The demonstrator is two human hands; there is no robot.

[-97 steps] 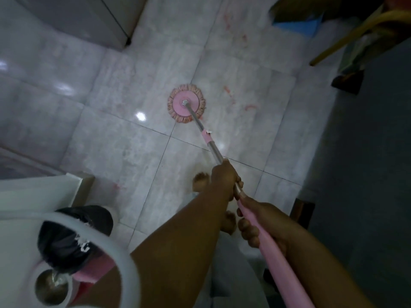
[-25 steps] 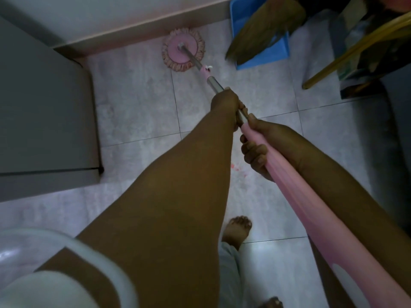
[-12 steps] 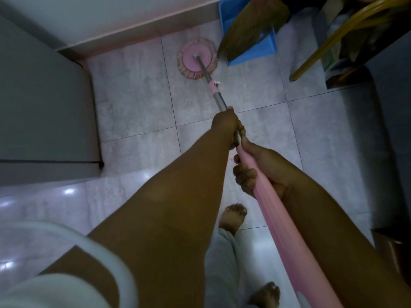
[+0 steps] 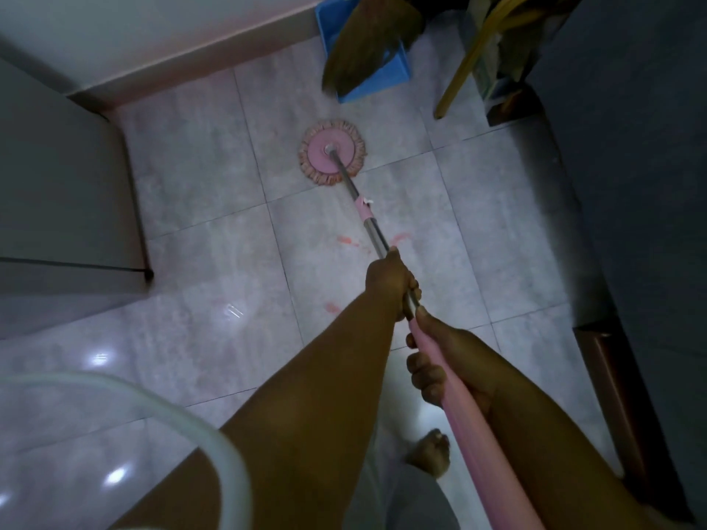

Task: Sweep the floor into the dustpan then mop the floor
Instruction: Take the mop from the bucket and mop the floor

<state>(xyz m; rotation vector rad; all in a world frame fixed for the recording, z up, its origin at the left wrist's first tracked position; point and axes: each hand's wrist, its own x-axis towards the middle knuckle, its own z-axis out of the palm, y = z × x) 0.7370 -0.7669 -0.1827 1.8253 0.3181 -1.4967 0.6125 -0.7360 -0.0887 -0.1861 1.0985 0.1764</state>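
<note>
A round pink mop head [image 4: 332, 151] lies flat on the grey tiled floor [image 4: 199, 177], ahead of me. Its pole [image 4: 369, 219] runs back toward me, metal near the head and pink lower down. My left hand [image 4: 390, 279] grips the metal part of the pole. Just behind it, my right hand [image 4: 436, 361] grips the pink handle [image 4: 482, 445]. A blue dustpan [image 4: 367, 66] sits at the wall, with a brown broom head [image 4: 363, 36] resting over it. Reddish marks [image 4: 346, 239] show on the tiles beside the pole.
A grey cabinet [image 4: 57, 193] fills the left side. A white skirting wall [image 4: 183, 44] runs along the back. A yellow pole [image 4: 465, 70] leans amid clutter at top right. A dark wall [image 4: 631, 185] stands on the right. My bare foot [image 4: 430, 455] is below the hands. A white rim [image 4: 183, 422] curves at bottom left.
The mop head has been pulled back from the wall and dustpan toward me, across the tiles. Both hands keep their hold on the pole.
</note>
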